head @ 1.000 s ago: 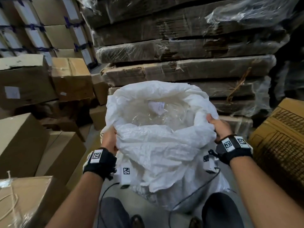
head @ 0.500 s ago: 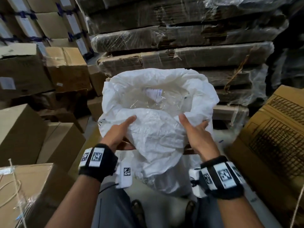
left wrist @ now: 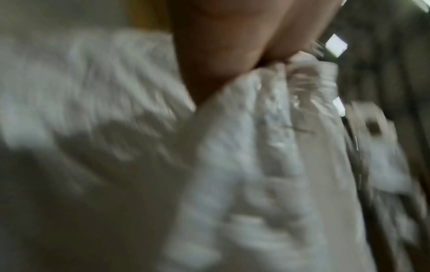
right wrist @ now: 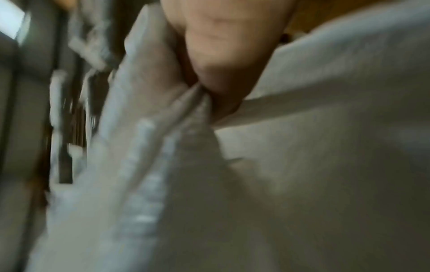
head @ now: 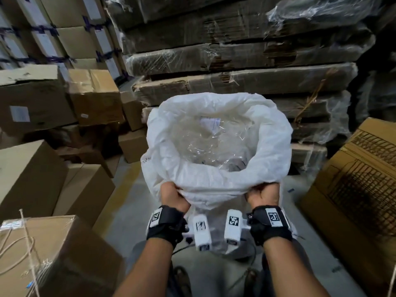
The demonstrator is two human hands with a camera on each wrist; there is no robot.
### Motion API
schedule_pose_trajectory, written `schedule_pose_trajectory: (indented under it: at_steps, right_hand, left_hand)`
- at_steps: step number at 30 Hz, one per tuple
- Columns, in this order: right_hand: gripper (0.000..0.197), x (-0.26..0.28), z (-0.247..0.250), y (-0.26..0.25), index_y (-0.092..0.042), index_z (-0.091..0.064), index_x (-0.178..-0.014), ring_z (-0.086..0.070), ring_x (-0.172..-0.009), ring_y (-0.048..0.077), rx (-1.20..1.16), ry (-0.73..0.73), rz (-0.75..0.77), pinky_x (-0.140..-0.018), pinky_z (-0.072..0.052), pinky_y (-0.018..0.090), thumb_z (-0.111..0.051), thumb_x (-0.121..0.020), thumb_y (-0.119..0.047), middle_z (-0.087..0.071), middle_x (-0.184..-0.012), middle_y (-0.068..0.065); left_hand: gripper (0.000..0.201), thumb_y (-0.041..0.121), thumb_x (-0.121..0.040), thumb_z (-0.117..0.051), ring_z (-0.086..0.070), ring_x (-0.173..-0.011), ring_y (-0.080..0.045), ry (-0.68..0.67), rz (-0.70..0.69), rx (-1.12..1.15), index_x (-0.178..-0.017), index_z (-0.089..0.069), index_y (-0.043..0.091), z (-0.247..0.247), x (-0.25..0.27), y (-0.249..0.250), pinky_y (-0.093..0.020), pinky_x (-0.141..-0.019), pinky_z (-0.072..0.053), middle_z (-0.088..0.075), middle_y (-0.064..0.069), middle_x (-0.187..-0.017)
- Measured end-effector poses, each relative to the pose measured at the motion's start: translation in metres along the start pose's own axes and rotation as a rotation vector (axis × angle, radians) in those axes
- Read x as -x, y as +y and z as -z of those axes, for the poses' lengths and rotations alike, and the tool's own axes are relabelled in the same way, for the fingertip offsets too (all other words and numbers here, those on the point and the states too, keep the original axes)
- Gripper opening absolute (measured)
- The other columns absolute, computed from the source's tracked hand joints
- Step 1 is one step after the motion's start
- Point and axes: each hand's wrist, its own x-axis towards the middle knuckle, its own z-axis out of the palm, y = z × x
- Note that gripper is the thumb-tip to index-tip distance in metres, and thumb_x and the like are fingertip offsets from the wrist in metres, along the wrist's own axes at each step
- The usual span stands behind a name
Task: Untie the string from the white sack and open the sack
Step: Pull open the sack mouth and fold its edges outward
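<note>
The white woven sack (head: 272, 144) stands upright in front of me with its mouth wide open and its rim rolled outward. Clear plastic liner (head: 205, 142) and a paper label show inside. My left hand (head: 172, 195) grips the near rim on the left, and my right hand (head: 263, 192) grips the near rim on the right. In the blurred left wrist view my left hand (left wrist: 274, 62) bunches the sack (left wrist: 256, 147) cloth. My right hand (right wrist: 209, 92) pinches a fold of the sack (right wrist: 325, 165) in the right wrist view. No string shows on the sack.
Shrink-wrapped stacks of flat cardboard (head: 235, 61) rise right behind the sack. Cardboard boxes (head: 30, 176) crowd the left side, one near box (head: 53, 254) tied with twine. A printed carton (head: 360, 189) leans at the right. Grey floor (head: 124, 200) runs between them.
Both hands left the sides of the rim, reached over the front flap, and now grip the near rim, pulled toward me. The front flap is folded down and the mouth gapes wider.
</note>
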Motion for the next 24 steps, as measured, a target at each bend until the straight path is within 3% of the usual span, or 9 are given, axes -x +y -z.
schedule_pose_trajectory:
  at_steps: [3, 5, 7, 9, 11, 14, 17, 20, 24]
  right_hand:
    - [0.014, -0.009, 0.018, 0.001, -0.007, -0.070, -0.095, -0.060, -0.103, 0.019, 0.102, 0.004, -0.147, -0.068, -0.051, 0.021, -0.056, -0.092, -0.005, -0.076, -0.086, 0.010]
    - [0.022, -0.015, 0.031, -0.003, -0.002, -0.068, -0.092, -0.066, -0.089, 0.030, 0.263, 0.050, -0.213, -0.064, -0.057, 0.029, -0.056, -0.080, 0.014, -0.070, -0.091, 0.020]
    - [0.047, -0.008, 0.039, -0.016, -0.009, -0.057, -0.113, -0.067, -0.088, 0.032, 0.343, -0.021, -0.164, -0.071, -0.059, 0.044, -0.056, -0.075, 0.019, -0.069, -0.100, 0.021]
    - [0.061, 0.009, 0.043, -0.034, -0.024, -0.045, -0.125, -0.065, -0.095, 0.026, 0.363, 0.026, 0.015, -0.076, -0.051, 0.043, -0.050, -0.080, 0.018, -0.066, -0.114, 0.015]
    - [0.057, 0.018, 0.038, -0.050, -0.026, -0.037, -0.138, -0.059, -0.109, 0.025, 0.531, 0.068, 0.233, -0.085, -0.048, 0.043, -0.053, -0.087, -0.008, -0.057, -0.130, 0.012]
    - [0.091, 0.015, 0.011, -0.058, -0.020, -0.028, -0.149, -0.049, -0.127, 0.033, 1.107, 0.083, 0.228, -0.105, -0.042, 0.052, -0.053, -0.078, -0.070, -0.044, -0.146, 0.013]
    - [0.096, 0.010, -0.014, -0.045, -0.011, -0.018, -0.151, -0.045, -0.130, 0.039, 1.257, 0.103, 0.235, -0.106, -0.041, 0.048, -0.066, -0.083, -0.057, -0.034, -0.150, 0.021]
    - [0.078, -0.003, -0.014, -0.023, -0.020, -0.033, -0.140, -0.055, -0.119, 0.033, 0.973, 0.117, 0.270, -0.101, -0.048, 0.045, -0.080, -0.077, -0.026, -0.049, -0.140, 0.015]
    - [0.077, -0.016, 0.000, -0.019, -0.011, -0.056, -0.124, -0.069, -0.106, 0.029, 0.243, -0.037, 0.063, -0.084, -0.059, 0.044, -0.089, -0.056, 0.004, -0.071, -0.112, 0.011]
  left_hand:
    - [0.030, 0.015, -0.073, -0.051, -0.066, -0.091, -0.030, 0.151, 0.034, -0.277, -0.096, -0.067, 0.008, 0.014, 0.007, 0.003, -0.039, -0.084, -0.054, -0.070, -0.015, -0.095]
    - [0.018, 0.015, -0.065, -0.054, -0.059, -0.077, -0.024, 0.229, -0.042, -0.420, -0.082, -0.059, 0.012, 0.020, 0.016, 0.019, -0.029, -0.067, -0.047, -0.064, -0.006, -0.077]
    - [0.034, 0.029, -0.066, -0.060, -0.059, -0.083, -0.024, 0.259, -0.229, -0.403, -0.095, -0.057, 0.012, 0.025, 0.020, 0.040, -0.028, -0.065, -0.045, -0.063, -0.005, -0.090]
    - [0.073, 0.060, -0.069, -0.062, -0.062, -0.103, -0.027, 0.340, -0.348, -0.550, -0.123, -0.052, 0.013, 0.024, 0.027, 0.060, -0.037, -0.081, -0.052, -0.062, -0.007, -0.120]
    - [0.104, 0.086, -0.064, -0.054, -0.057, -0.121, -0.035, 0.426, -0.335, -0.897, -0.141, -0.043, 0.017, 0.014, 0.028, 0.079, -0.052, -0.100, -0.048, -0.054, -0.011, -0.140]
    - [0.117, 0.099, -0.065, -0.036, -0.058, -0.117, -0.042, 0.476, -0.268, -1.489, -0.133, -0.055, 0.005, -0.015, 0.027, 0.093, -0.049, -0.098, -0.045, -0.060, -0.023, -0.131]
    - [0.082, 0.074, -0.083, -0.055, -0.062, -0.110, -0.039, 0.432, -0.226, -1.725, -0.119, -0.063, 0.001, -0.031, 0.011, 0.091, -0.039, -0.090, -0.049, -0.065, -0.021, -0.122]
    - [0.039, 0.027, -0.093, -0.061, -0.067, -0.093, -0.032, 0.240, -0.174, -1.558, -0.116, -0.065, -0.004, -0.015, -0.017, 0.078, -0.037, -0.083, -0.058, -0.068, -0.024, -0.120]
    - [0.040, 0.003, -0.103, -0.043, -0.071, -0.060, -0.015, 0.168, -0.126, -0.724, -0.141, -0.044, -0.010, -0.001, -0.017, 0.068, -0.026, -0.062, -0.061, -0.076, -0.016, -0.107]
